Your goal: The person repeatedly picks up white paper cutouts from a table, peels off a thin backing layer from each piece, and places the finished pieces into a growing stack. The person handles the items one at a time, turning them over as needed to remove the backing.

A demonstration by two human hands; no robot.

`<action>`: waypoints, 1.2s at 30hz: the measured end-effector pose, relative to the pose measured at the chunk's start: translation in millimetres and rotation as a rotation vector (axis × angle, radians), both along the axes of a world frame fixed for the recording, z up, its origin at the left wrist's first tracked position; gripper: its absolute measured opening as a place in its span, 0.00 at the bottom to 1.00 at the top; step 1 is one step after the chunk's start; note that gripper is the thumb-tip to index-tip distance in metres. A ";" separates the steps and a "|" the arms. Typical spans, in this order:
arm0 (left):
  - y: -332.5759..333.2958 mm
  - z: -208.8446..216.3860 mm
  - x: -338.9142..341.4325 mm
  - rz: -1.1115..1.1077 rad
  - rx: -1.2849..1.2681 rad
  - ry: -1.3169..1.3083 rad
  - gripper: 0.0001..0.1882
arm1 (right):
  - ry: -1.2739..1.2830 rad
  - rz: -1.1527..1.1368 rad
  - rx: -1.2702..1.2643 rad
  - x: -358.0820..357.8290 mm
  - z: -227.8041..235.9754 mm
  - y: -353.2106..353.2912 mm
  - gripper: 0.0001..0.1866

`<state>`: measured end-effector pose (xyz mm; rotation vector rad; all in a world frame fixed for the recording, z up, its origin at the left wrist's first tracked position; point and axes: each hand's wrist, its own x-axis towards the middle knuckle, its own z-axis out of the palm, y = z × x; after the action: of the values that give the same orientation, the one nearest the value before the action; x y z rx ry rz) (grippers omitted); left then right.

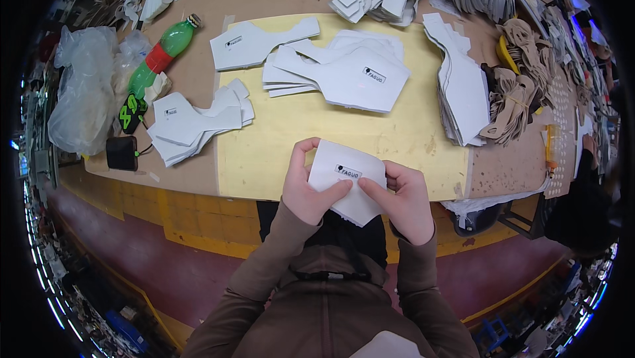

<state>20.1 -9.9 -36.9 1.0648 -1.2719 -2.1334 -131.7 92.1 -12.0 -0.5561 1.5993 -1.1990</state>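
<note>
Between my two hands, over the table's near edge, is a white cut shoe-upper piece (331,159) with a small dark printed label. My left hand (309,186) grips its left side, thumb pressed on the face just under the label. On the right side my right hand (405,202) pinches it, its thumb nearly meeting the other; the fingers behind are partly hidden. Beyond the hands lies a stack of similar white pieces (350,80). Another small stack (264,44) sits to its upper left, and a fanned pile (192,123) lies at the left.
A yellow sheet (297,153) covers the table's middle. On the left are a green bottle (175,39), a clear plastic bag (83,93) and a black phone-like device (122,153). Stacked white pieces (460,87) and tied beige bundles (516,97) stand right. Another person (582,206) is at far right.
</note>
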 end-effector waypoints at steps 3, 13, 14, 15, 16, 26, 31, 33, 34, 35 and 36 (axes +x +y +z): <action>0.7 -1.4 0.1 0.005 0.007 0.010 0.36 | -0.019 0.000 -0.004 0.4 -2.7 0.1 0.13; -0.3 -2.1 1.0 0.001 0.035 0.008 0.35 | -0.148 -0.011 -0.024 -0.8 -3.4 -1.3 0.13; -0.4 -2.1 1.0 0.001 0.036 0.014 0.34 | -0.160 -0.014 -0.027 -1.0 -3.7 -1.4 0.13; -0.6 -2.2 1.1 0.000 0.033 0.009 0.34 | -0.172 -0.016 -0.030 -1.3 -3.9 -1.4 0.13; -1.0 -2.2 1.1 -0.001 0.031 0.006 0.34 | -0.182 -0.012 -0.013 -1.7 -4.0 -1.3 0.13; -3.2 -0.4 1.7 -0.005 0.008 0.005 0.32 | -0.250 0.011 0.017 -3.3 -4.4 0.8 0.12; -3.3 -1.1 1.9 -0.004 0.006 0.016 0.32 | -0.228 0.001 0.003 -1.8 -4.7 1.7 0.12; -3.6 0.1 1.5 -0.005 0.008 0.009 0.33 | -0.188 -0.010 -0.002 0.6 -4.1 1.3 0.13; -3.7 1.3 1.4 -0.006 0.019 0.005 0.33 | -0.168 -0.009 -0.018 1.2 -3.2 1.4 0.12; -4.0 2.8 1.5 -0.006 0.029 0.000 0.33 | -0.155 -0.010 -0.012 1.8 -2.0 1.8 0.12; -4.4 4.5 1.5 -0.013 0.027 -0.003 0.33 | -0.141 -0.020 0.012 2.7 -0.3 2.5 0.12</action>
<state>21.6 -14.3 -32.4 1.0735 -1.2580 -2.1655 -129.0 94.5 -12.3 -0.4386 1.4945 -1.2155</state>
